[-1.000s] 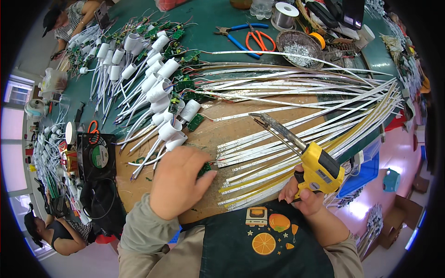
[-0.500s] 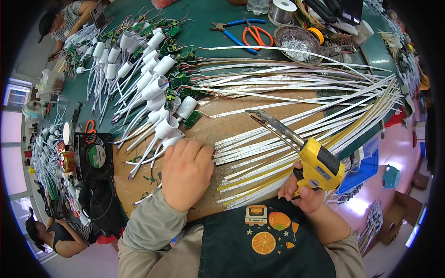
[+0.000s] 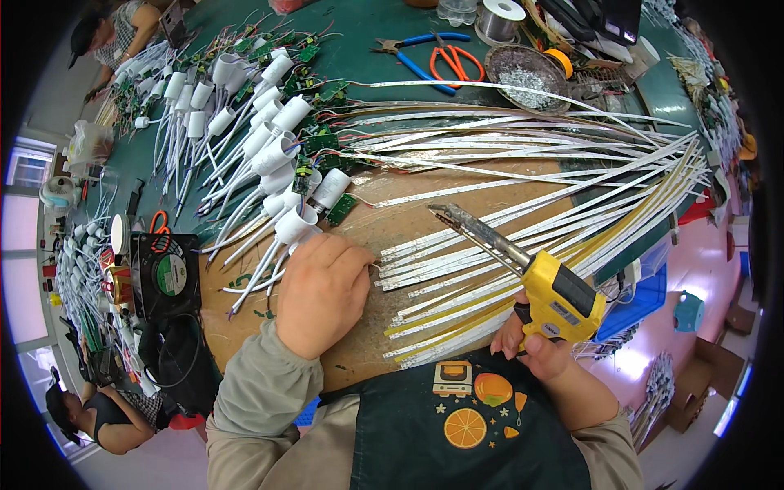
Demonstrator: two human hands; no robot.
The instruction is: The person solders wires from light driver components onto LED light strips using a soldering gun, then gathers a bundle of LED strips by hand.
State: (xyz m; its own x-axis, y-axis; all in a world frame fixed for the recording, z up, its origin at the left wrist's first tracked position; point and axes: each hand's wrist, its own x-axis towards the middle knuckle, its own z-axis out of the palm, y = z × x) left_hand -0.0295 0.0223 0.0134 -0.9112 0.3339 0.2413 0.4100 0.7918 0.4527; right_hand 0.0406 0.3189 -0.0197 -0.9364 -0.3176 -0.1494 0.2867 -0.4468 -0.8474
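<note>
In my right hand is a yellow soldering gun, gripped by the handle, its metal tip pointing up and left above the LED strips. My left hand is closed, its fingers curled down beside the near white plastic sockets; whatever it pinches is hidden. Its fingertips are close to the left ends of a row of white and yellow LED strips lying on the brown board. Above that hand, green circuit boards with thin wires hang from the sockets, and some are joined to strips.
Pliers with blue handles, orange-handled scissors, a bowl of metal bits and a solder spool lie at the back. A black fan stands left. A blue crate is at right. Two other people sit at left.
My left hand has shifted slightly left and up. The soldering gun has dipped a little downward and left in my right hand.
</note>
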